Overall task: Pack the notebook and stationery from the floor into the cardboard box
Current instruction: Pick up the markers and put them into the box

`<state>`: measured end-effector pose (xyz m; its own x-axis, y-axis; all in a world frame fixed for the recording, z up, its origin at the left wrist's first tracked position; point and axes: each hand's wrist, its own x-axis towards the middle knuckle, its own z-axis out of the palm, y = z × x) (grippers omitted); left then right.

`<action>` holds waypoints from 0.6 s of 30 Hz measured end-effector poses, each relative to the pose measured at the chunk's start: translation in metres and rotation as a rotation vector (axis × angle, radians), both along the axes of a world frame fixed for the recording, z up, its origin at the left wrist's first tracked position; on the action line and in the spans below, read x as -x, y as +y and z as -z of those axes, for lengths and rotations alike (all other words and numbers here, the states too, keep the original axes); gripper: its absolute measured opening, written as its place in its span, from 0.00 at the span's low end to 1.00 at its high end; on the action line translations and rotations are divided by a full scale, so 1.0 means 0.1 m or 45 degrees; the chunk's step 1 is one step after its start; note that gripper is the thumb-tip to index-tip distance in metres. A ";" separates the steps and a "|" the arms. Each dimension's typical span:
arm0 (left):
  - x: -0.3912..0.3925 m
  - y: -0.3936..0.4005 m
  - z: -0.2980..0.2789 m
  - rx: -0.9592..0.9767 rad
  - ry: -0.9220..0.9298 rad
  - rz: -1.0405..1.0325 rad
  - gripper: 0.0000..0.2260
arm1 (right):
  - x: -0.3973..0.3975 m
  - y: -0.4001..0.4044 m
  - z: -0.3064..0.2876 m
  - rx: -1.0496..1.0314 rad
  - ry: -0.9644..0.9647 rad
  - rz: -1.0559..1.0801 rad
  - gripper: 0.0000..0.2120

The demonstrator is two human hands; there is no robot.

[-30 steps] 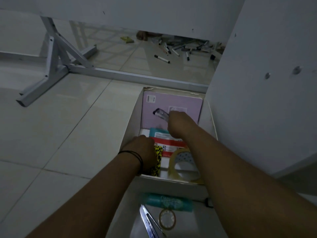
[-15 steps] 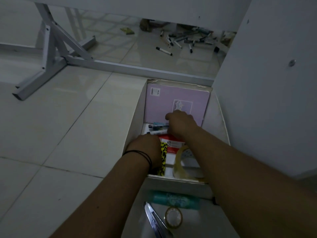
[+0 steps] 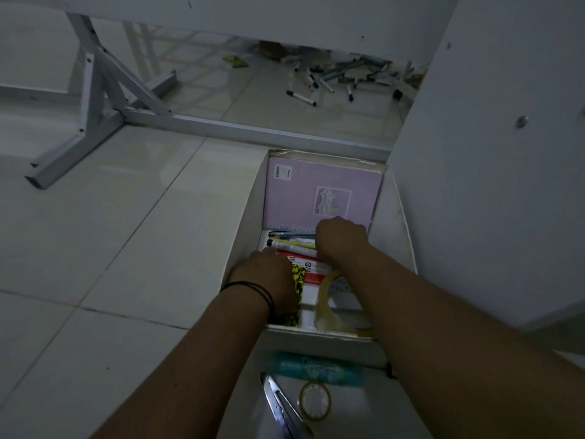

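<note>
The white cardboard box (image 3: 247, 223) stands open on the floor. A lilac spiral notebook (image 3: 300, 191) leans upright against its far wall. Several pens and a marker (image 3: 291, 241) lie across the box in front of the notebook. My right hand (image 3: 341, 238) is closed over their right ends. Below them sits a red-and-white packet (image 3: 311, 268), with a clear tape roll (image 3: 327, 307) on edge near the front wall. My left hand (image 3: 269, 278) is curled over a yellow-and-black patterned item (image 3: 298, 277) at the box's left side.
A teal tube (image 3: 316, 369), scissors (image 3: 278, 407) and a small tape roll (image 3: 315, 401) lie just in front of the box. Several markers (image 3: 342, 78) are scattered on the tiles beyond a white metal table frame (image 3: 95, 99). A white panel (image 3: 490, 153) rises right of the box.
My right hand carried a pen over the notebook, then lowered it into the box among the other pens. My left hand has stayed on the patterned item.
</note>
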<state>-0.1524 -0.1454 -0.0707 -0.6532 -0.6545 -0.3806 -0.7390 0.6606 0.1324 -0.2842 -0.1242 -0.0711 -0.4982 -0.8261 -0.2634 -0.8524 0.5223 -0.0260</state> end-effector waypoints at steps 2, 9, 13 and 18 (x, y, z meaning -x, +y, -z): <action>0.00 0.00 0.00 0.000 -0.022 -0.005 0.18 | -0.03 0.01 -0.08 -0.003 0.018 0.031 0.11; -0.03 0.07 -0.20 -0.067 0.025 -0.041 0.14 | -0.19 0.29 -0.42 0.171 0.065 0.017 0.13; -0.04 0.13 -0.48 -0.021 0.154 -0.008 0.12 | -0.36 0.64 -0.62 0.461 0.000 -0.096 0.10; -0.35 0.44 -0.75 0.086 0.314 0.002 0.12 | -0.63 1.15 -0.81 0.739 -0.096 -0.218 0.11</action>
<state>-0.1170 -0.1014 0.0039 -0.7218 -0.6721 -0.1649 -0.6889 0.6750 0.2643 -0.2210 -0.0096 0.0094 -0.3428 -0.9121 0.2246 -0.9078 0.2601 -0.3291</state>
